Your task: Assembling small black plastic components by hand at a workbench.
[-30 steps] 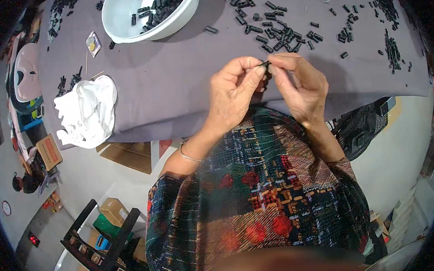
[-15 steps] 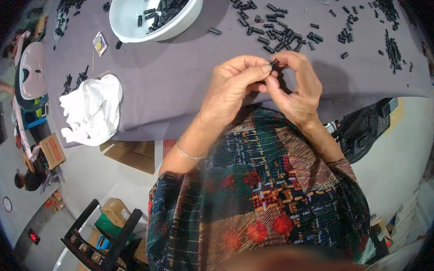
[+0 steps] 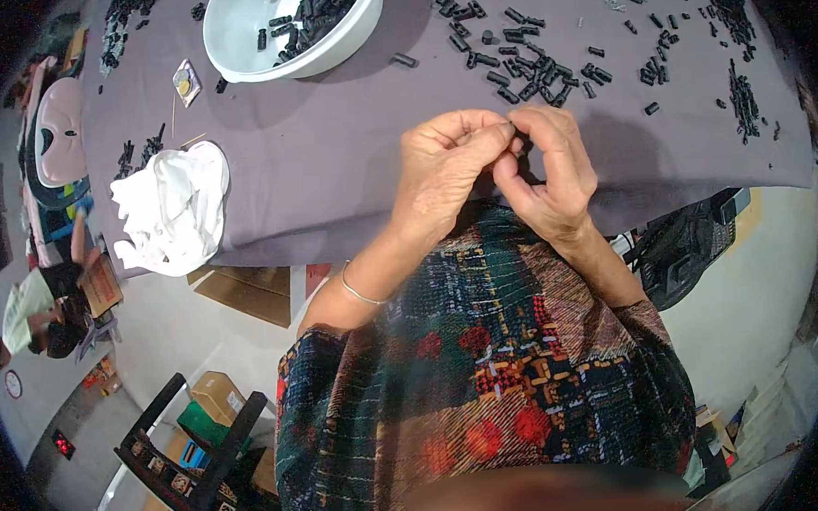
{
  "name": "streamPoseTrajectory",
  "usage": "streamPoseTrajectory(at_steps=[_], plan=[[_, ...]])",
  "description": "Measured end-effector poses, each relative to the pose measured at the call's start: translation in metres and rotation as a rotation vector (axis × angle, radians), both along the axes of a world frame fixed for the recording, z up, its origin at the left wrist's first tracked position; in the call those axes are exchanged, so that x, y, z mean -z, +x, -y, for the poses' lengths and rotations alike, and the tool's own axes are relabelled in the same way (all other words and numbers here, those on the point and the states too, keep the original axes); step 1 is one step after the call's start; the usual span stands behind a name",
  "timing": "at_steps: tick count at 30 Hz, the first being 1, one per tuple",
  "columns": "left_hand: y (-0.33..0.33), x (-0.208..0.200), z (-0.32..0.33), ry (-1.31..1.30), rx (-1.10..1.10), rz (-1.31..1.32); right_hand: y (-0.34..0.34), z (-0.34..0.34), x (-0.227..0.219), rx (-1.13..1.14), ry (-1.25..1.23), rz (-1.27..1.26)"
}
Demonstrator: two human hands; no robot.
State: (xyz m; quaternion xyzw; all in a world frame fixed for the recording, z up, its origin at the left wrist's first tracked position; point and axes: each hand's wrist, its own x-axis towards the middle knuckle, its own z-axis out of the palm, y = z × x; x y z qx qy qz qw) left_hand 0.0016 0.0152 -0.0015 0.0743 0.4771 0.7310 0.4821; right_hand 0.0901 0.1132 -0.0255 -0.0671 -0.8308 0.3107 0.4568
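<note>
My left hand [image 3: 441,166] and my right hand [image 3: 554,169] meet over the front edge of the cloth-covered table. Thumbs and index fingers of both are pinched together around a small black plastic part, now mostly hidden between the fingertips. Just beyond them lies a loose heap of short black cylindrical pieces [image 3: 530,61]. A white bowl [image 3: 311,69] at the far left of my hands holds many similar black pieces. To the right are a heap of thin black parts [image 3: 744,104] and a smaller cluster of black cylinders [image 3: 655,73].
A crumpled white cloth [image 3: 173,208] lies on the table's left front, by thin black parts and a small packet [image 3: 186,82]. Tiny clear pieces [image 3: 615,3] are scattered at the far right. A black mesh bag [image 3: 686,246] is below the table's edge. Another person [image 3: 32,308] is at far left.
My fingertips have closed further over the black part, which showed more before. My right hand has shifted slightly left. The person at far left has moved into fuller view.
</note>
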Motion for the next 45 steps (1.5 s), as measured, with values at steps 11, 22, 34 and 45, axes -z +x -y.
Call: streamPoseTrajectory(at_steps=[11,22,34,45], plan=[[0.000,-0.002,0.000,-0.023,-0.059,0.059,-0.001,-0.007,-0.014,0.048,0.163,0.210],[-0.003,-0.003,0.003,-0.057,0.024,-0.064,0.002,-0.010,-0.023,0.076,0.324,0.377],[-0.003,0.000,0.001,-0.073,0.003,-0.069,0.002,-0.012,-0.023,0.107,0.342,0.381],[-0.004,0.001,0.005,-0.028,-0.032,0.051,-0.005,-0.018,-0.002,0.102,0.323,0.216]])
